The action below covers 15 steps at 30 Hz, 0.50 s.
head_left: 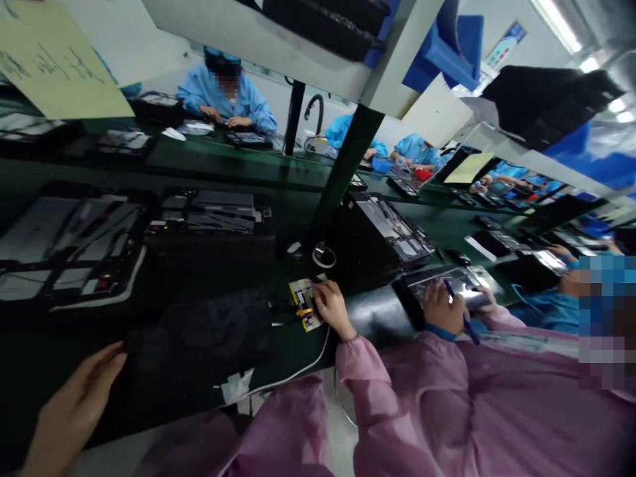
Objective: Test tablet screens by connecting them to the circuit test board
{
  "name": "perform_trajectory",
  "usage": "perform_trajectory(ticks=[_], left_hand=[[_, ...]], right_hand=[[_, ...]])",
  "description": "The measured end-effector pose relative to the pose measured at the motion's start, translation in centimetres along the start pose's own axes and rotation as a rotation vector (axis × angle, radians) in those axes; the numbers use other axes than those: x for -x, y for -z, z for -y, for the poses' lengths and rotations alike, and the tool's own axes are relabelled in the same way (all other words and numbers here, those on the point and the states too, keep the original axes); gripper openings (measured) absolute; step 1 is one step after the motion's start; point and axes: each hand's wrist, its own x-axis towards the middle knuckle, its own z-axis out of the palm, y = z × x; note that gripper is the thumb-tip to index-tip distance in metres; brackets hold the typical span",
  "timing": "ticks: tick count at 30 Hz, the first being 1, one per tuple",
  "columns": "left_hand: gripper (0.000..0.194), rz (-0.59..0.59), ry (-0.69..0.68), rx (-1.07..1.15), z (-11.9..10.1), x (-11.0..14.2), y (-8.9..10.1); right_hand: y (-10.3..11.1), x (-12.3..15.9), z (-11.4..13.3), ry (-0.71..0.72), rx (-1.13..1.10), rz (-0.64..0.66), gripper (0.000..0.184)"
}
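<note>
My left hand (74,404) comes in at the bottom left, fingers stretched out and holding nothing. Its fingertips lie at the left edge of a dark flat pad (199,344) on the green bench (288,218). My right hand is out of sight. Next to me on the right, a co-worker in a pink coat (447,404) rests one hand (332,308) on a small yellow-and-white label piece (304,301). The co-worker's other hand (441,308) holds a blue pen (464,318) over a tablet-like device (460,285).
Black trays of device parts (69,252) (213,215) sit at the left and middle, and an opened device (392,232) leans right of a green post (342,169). A white cable (298,371) runs along the bench edge. People in blue coats (226,93) work at the far benches.
</note>
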Motion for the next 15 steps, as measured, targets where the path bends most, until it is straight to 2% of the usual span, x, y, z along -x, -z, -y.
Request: perform_trajectory(ticks=[2,4,9,15], left_hand=[[0.043,0.013,0.069,0.023,-0.8,-0.1,-0.1],[0.037,0.009,0.076,0.039,-1.7,-0.8,-0.2],[0.038,0.069,-0.023,0.025,-3.0,-2.9,-1.1],[0.045,0.062,-0.118,0.164,-3.2,-3.3,-2.7]], right_hand=[[-0.2,-0.2,0.0,0.009,0.059,0.003,0.030],[-0.2,-0.2,0.1,0.021,0.113,0.008,0.031],[-0.2,0.1,0.5,0.040,0.206,0.027,0.031],[-0.2,0.1,1.0,0.029,0.290,0.038,0.032]])
